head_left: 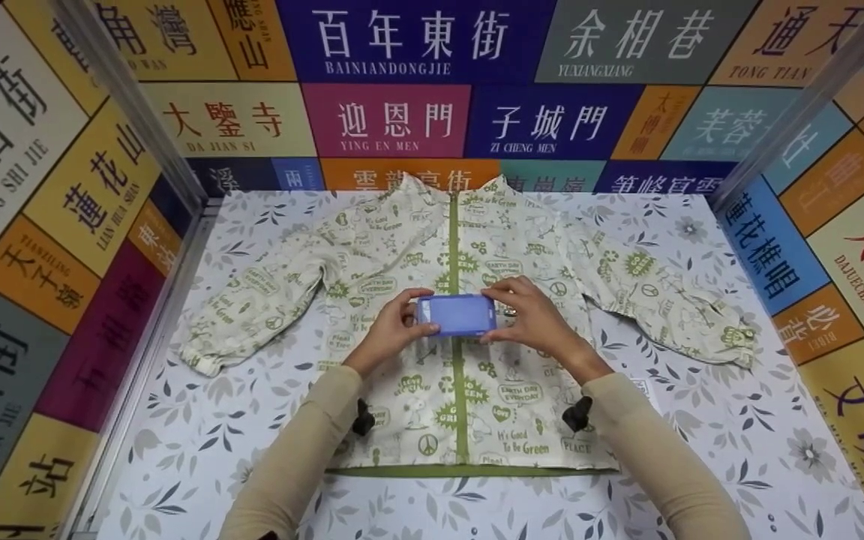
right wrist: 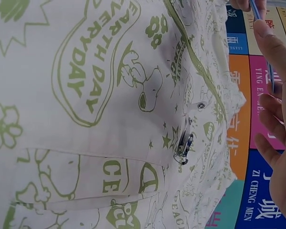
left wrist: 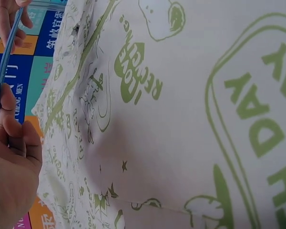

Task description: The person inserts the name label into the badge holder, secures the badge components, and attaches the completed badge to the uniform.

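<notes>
A smartphone in a blue-purple case is held sideways above a laid-out shirt. My left hand pinches its left end, with the thumb on the near face. At its right end, my right hand grips it between thumb and fingers. Both wrist views show the phone nearly edge-on, a thin blue strip apart from the cloth. The shirt is white with green printed words and drawings, its sleeves spread to both sides and a green strip down its middle. A small shiny metal piece lies on the shirt front.
A white table with grey leaf patterns lies beneath the shirt. Colourful panels with place names enclose the back and both sides. Metal corner posts stand at the back. A small black device sits at each wrist.
</notes>
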Tool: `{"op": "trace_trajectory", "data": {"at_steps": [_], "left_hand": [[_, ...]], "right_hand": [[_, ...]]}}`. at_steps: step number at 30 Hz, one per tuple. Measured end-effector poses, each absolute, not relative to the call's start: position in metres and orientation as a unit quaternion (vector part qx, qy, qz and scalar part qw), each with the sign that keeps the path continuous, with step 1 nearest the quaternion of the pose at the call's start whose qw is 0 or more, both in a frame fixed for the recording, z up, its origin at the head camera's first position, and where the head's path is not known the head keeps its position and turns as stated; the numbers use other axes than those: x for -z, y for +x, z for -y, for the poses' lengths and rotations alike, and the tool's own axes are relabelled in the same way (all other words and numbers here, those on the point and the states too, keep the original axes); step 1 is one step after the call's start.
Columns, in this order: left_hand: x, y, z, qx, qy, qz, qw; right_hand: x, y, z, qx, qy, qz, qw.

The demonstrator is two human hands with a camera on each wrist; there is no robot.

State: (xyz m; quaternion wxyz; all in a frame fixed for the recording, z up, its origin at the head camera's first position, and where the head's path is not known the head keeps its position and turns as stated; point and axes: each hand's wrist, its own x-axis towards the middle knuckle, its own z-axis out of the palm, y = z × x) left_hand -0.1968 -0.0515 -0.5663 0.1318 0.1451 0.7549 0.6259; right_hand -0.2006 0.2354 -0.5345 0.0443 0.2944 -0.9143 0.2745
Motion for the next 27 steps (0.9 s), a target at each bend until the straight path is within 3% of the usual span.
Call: {"op": "trace_trajectory", "data": {"at_steps": [10,27], "left_hand": [[0.5652,-0.1961,0.0526,-0.573,0.169,-0.792,0.127],[0.5674,-0.1974,0.0582,-0.509,0.188,-0.838,0.06]], "right_hand": [[0.5325,-0.1982,-0.2334,-0.311,0.26,0.914,0.006],[0.5342,-0.1996,-0.2349,-0.318,0.248,0.915,-0.004]]}}
